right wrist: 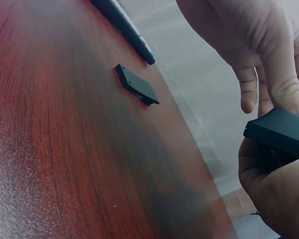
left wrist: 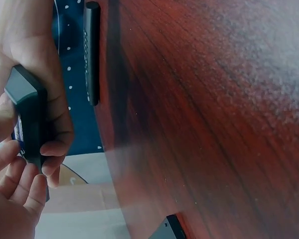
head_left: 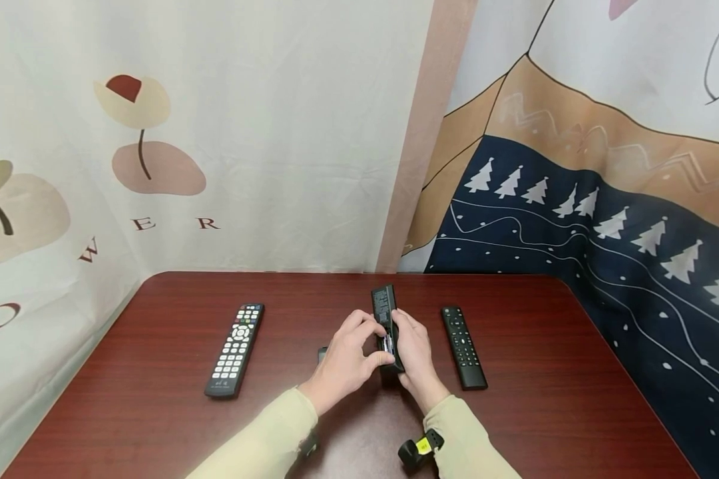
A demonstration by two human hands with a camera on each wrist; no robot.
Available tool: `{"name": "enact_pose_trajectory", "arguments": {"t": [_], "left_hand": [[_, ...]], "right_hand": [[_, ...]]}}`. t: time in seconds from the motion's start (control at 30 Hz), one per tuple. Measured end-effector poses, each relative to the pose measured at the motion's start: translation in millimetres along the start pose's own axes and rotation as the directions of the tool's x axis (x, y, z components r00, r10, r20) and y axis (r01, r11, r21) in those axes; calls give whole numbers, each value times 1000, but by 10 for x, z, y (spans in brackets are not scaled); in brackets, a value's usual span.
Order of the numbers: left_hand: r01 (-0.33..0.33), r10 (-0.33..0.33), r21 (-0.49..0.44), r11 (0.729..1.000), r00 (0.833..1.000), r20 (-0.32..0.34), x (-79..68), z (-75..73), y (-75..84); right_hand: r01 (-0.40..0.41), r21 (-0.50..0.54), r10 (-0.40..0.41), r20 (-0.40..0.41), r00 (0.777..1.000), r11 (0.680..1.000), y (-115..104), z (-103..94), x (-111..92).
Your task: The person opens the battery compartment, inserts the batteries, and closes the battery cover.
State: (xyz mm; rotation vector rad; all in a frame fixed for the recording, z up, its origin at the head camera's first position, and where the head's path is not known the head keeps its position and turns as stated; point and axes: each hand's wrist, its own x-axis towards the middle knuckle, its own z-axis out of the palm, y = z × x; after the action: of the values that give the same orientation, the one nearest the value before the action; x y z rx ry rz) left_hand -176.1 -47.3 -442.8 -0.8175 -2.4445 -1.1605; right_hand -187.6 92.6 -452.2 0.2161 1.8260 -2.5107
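Above the table's middle, my right hand (head_left: 416, 349) grips a black remote control (head_left: 384, 303) from its right side, its back turned up. The open battery compartment shows a battery (head_left: 387, 344) in the head view. My left hand (head_left: 352, 349) pinches at that battery, index finger at its upper end and thumb at its lower end. Seen from the left wrist, the remote (left wrist: 34, 112) lies across the right palm. A dark battery cover (right wrist: 139, 88) rests on the table, partly hidden behind the left hand in the head view.
On the table (head_left: 156, 399) a black remote with white buttons (head_left: 235, 350) lies to the left. Another black remote with small buttons (head_left: 464, 349) lies to the right. Printed curtains (head_left: 287, 133) hang behind the table's far edge.
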Motion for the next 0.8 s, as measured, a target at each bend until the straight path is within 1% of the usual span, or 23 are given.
{"name": "enact_pose_trajectory", "arguments": {"t": [0.3, 0.5, 0.73, 0.8], "left_hand": [[45, -45, 14, 999, 999, 21, -19, -27, -19], [97, -98, 30, 995, 995, 34, -29, -59, -38], [112, -113, 21, 993, 993, 45, -44, -98, -58], [127, -129, 33, 991, 990, 54, -51, -113, -73]], "right_hand": [[-9, -15, 9, -12, 1000, 1000, 22, 4, 20], [-18, -4, 18, 14, 1000, 1000, 16, -20, 15], [-16, -5, 17, 18, 1000, 1000, 9, -31, 15], [-15, -5, 15, 18, 1000, 1000, 9, -33, 18]]}}
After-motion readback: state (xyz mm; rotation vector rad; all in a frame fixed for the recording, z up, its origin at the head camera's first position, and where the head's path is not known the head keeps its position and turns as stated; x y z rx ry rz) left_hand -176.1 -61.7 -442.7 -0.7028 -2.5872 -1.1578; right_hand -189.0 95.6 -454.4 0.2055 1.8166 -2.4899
